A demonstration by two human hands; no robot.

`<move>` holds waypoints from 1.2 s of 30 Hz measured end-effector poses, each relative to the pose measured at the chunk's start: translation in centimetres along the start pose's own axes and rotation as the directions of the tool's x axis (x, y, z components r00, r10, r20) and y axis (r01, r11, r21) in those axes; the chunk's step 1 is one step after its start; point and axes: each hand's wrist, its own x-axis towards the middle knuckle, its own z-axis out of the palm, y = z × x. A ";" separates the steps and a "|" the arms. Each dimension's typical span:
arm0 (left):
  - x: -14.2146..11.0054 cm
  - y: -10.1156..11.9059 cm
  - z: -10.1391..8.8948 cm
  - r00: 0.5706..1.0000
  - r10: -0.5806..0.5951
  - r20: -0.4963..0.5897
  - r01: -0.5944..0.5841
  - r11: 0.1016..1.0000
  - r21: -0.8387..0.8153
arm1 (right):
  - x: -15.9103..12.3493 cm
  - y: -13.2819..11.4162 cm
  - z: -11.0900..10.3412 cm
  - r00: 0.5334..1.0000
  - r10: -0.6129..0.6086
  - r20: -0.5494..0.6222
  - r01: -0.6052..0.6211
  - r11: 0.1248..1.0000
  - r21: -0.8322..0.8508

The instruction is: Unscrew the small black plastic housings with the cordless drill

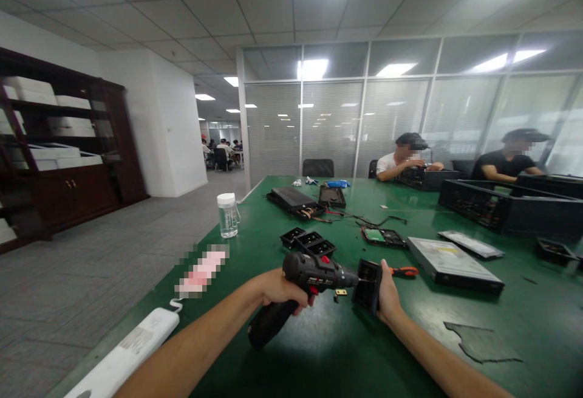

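Note:
My left hand [283,291] is wrapped round the grip of a black cordless drill [314,273] with red details. The drill points to the right, and its thin bit reaches into the open side of a small black plastic housing [367,288]. My right hand [388,293] holds that housing upright by its far side, fingers mostly hidden behind it. Whether the bit touches a screw cannot be made out. Below the drill's nose lies a small brass-coloured piece [341,292]. Behind the drill sit several similar black housings [308,241]. A screwdriver with an orange-and-black handle [404,271] lies just beyond my right hand.
On the green table [319,349] are an optical drive [455,261], a hard drive [471,244], an opened device with a green board [382,236], a black power unit [294,200], a bottle [228,216] and a white power strip [127,352]. Two people work by black computer cases [514,206].

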 end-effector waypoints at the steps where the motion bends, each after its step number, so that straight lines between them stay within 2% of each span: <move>1: 0.0 0.0 0.0 1.000 -0.002 0.003 0.002 1.000 0.000 | -0.1 0.0 0.0 1.000 -0.001 0.000 0.001 1.000 0.001; 7: 0.0 0.2 0.1 1.000 -0.014 -0.028 0.014 1.000 0.001 | -0.1 -0.1 0.0 1.000 0.000 0.003 0.000 1.000 -0.007; 36: 0.0 0.0 -0.1 1.000 -0.029 0.000 0.029 0.999 -0.031 | -0.4 -0.2 0.3 1.000 0.010 -0.007 -0.010 1.000 -0.015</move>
